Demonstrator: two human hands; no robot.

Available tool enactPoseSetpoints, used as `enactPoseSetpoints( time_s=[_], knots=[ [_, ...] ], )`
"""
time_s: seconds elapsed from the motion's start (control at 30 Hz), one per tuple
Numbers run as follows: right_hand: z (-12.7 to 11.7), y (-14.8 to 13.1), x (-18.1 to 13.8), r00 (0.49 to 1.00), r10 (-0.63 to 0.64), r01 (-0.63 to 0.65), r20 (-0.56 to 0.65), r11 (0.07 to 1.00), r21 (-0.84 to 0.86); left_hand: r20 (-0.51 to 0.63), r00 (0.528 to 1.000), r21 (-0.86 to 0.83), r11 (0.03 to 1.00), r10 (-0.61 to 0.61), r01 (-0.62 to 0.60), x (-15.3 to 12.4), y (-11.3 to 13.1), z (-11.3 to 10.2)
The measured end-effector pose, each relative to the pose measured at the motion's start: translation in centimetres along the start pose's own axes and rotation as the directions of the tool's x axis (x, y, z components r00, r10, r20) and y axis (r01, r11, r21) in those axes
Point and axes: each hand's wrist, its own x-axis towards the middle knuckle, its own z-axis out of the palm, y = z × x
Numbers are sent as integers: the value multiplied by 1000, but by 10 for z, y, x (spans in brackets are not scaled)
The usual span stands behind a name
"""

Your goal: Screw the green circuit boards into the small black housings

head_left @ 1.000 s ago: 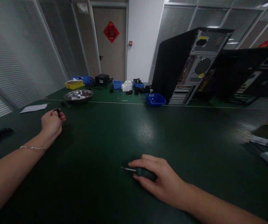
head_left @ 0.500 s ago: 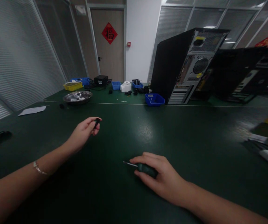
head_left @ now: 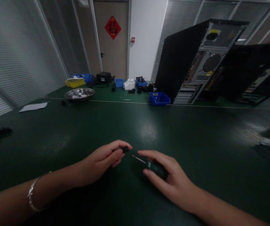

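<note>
The right hand (head_left: pixel 171 175) has its grip around a screwdriver (head_left: pixel 151 166), likely stiff, best held by the handle (head_left: pixel 158 171). Near its tip (head_left: pixel 133 156), the left hand (head_left: pixel 106 159) pinches a small black part (head_left: pixel 125 149) over the counter (head_left: pixel 116 122), probably light.

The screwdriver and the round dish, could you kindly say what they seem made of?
The screwdriver's handle looks like dark green plastic, judging by its soft sheen, though rubber is possible; its shaft, thin and silvery, is likely metal. The round dish seems polished metal, from its bright reflections.
</note>
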Motion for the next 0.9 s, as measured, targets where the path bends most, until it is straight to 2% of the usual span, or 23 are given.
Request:
enactPoseSetpoints(
  time_s=[0.1, 0.27, 0.43, 0.57, 0.67, 0.9],
  knots=[
    [0, 1, -3, 999, -40, 40, -19, 999, -8, 11, 1000, 65, 998, 17, -18, -4, 1, 6],
    [1, 2, -1, 996, -84, 84, 28, 996, -11, 21, 997, 135, 988, 73, -75, -3, -4, 7],
    [1, 1, 2, 993, -80, 76, 83, 996, 46, -29, 989, 266, 955, 145, -132, -1, -2, 5],
    [1, 0, 4, 994, -62, 59, 88, 997, 39, -53, 966, 364, 906, 252, -217, -1, -2, 5],
    [1, -1, 4, 995, -51, 48, 89, 998, 38, -54, 955, 394, 885, 292, -249, -1, -3, 5],
    [0, -2, 3, 995, -43, 40, 93, 998, 38, -48, 953, 404, 879, 298, -255, -3, -2, 7]
  ],
)
